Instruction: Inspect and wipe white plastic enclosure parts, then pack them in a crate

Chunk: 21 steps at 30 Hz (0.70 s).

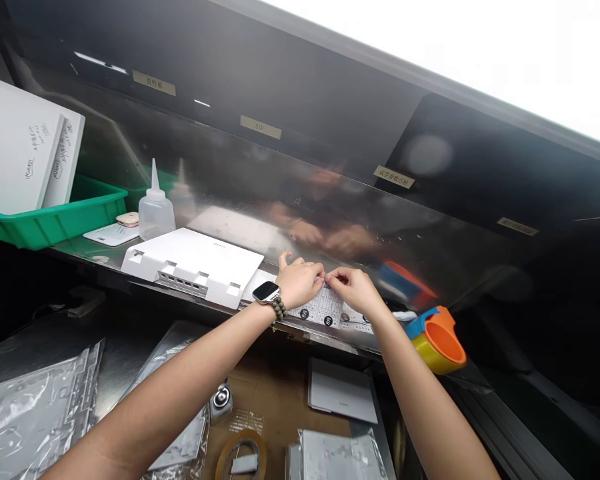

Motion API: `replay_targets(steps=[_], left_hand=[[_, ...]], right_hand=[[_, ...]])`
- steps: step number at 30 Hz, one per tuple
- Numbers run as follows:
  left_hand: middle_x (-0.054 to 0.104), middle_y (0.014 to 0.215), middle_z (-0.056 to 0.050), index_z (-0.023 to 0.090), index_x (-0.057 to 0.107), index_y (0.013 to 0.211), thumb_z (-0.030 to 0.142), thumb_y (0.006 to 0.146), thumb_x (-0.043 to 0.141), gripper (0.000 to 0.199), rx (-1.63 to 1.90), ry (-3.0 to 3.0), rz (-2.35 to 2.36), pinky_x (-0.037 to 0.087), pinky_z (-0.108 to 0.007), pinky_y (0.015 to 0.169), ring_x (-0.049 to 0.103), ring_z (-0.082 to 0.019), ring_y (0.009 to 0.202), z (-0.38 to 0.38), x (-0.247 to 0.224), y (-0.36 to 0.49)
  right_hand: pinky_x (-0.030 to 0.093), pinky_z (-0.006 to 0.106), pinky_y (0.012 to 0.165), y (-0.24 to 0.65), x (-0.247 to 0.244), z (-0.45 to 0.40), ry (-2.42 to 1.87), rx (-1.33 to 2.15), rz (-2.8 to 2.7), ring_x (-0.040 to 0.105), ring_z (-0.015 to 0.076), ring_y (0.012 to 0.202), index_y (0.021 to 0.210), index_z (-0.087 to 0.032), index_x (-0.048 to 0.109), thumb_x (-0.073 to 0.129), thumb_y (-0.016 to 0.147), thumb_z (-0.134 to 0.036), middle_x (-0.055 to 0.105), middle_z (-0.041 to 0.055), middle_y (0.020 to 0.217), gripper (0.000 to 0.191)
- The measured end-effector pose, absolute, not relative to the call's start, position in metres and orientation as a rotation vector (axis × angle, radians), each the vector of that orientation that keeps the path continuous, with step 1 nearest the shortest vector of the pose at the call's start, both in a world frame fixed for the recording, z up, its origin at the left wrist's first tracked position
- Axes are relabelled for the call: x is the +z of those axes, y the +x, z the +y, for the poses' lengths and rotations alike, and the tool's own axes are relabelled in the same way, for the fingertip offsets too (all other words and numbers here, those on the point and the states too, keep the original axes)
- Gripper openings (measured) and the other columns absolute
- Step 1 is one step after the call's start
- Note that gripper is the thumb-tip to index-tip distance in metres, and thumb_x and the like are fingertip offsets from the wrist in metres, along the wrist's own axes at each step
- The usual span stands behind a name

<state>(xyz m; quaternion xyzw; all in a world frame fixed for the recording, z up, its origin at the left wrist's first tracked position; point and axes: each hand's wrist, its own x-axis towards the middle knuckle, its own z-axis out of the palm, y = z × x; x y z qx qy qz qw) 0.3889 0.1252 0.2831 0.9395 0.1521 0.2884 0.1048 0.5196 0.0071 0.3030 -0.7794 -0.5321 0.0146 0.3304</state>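
Note:
My left hand (300,283), with a watch and beads at its wrist, is closed in a pinch at the top of a printed label sheet (329,309) on the metal shelf. Close beside it, my right hand (353,288) pinches near the same top edge. The sheet has rows of small print and round black marks. Further printed labels (355,319) lie under and beside it. Left of my left hand a white plastic housing (195,261) with a row of ports rests on the shelf.
A green bin (55,217) with white panels and a squeeze bottle (156,215) stand at the left. An orange, yellow and blue holder (439,341) is right of my hands. Below are a tape roll (224,460), bagged parts (35,413) and a white panel (342,390).

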Motion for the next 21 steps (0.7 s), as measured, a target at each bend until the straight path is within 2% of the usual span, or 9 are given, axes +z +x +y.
replay_targets(steps=[3, 9, 15, 19, 21], left_hand=[[0.075, 0.096, 0.000, 0.024, 0.062, 0.089, 0.029, 0.095, 0.045, 0.018, 0.875, 2.771, 0.446, 0.020, -0.063, 0.111, 0.062, -0.026, 0.099, 0.125, 0.282, 0.388], [0.074, 0.099, 0.000, 0.024, 0.061, 0.089, 0.027, 0.095, 0.048, 0.015, 0.962, 2.778, 0.430, 0.016, -0.062, 0.114, 0.061, -0.025, 0.100, 0.120, 0.279, 0.389], [0.074, 0.103, 0.001, 0.026, 0.062, 0.099, 0.034, 0.103, 0.042, 0.022, 1.003, 2.791, 0.372, 0.014, -0.059, 0.115, 0.061, -0.024, 0.100, 0.120, 0.279, 0.385], [0.074, 0.100, 0.002, 0.028, 0.062, 0.103, 0.039, 0.105, 0.040, 0.025, 0.972, 2.801, 0.339, 0.015, -0.056, 0.114, 0.064, -0.022, 0.096, 0.125, 0.284, 0.382], [0.074, 0.099, 0.003, 0.029, 0.062, 0.104, 0.039, 0.105, 0.041, 0.024, 0.950, 2.798, 0.326, 0.016, -0.054, 0.113, 0.065, -0.021, 0.095, 0.127, 0.286, 0.381]], right_hand=[[0.038, 0.028, 0.067, 0.519, 0.303, 0.008, -2.049, 0.046, -1.384, 0.061, 0.0175, 0.073, 0.078, -0.021, 0.072, 0.055, 0.084, -0.031, 0.073, 0.0005, 0.077, 0.020], [0.038, 0.029, 0.069, 0.524, 0.296, 0.012, -2.019, 0.105, -1.350, 0.059, 0.0184, 0.077, 0.079, -0.020, 0.068, 0.053, 0.084, -0.037, 0.071, 0.0021, 0.081, 0.023], [0.037, 0.028, 0.060, 0.532, 0.293, 0.010, -1.968, 0.249, -1.237, 0.054, 0.0163, 0.067, 0.075, -0.018, 0.067, 0.057, 0.078, -0.046, 0.065, 0.0015, 0.071, 0.030], [0.045, 0.028, 0.064, 0.536, 0.288, 0.001, -1.888, 0.311, -1.119, 0.060, 0.0188, 0.074, 0.084, -0.019, 0.066, 0.053, 0.082, -0.064, 0.069, 0.0048, 0.082, 0.046], [0.046, 0.029, 0.060, 0.537, 0.283, -0.004, -1.870, 0.336, -1.048, 0.061, 0.0199, 0.069, 0.081, -0.021, 0.061, 0.044, 0.085, -0.073, 0.066, 0.0049, 0.075, 0.055]])
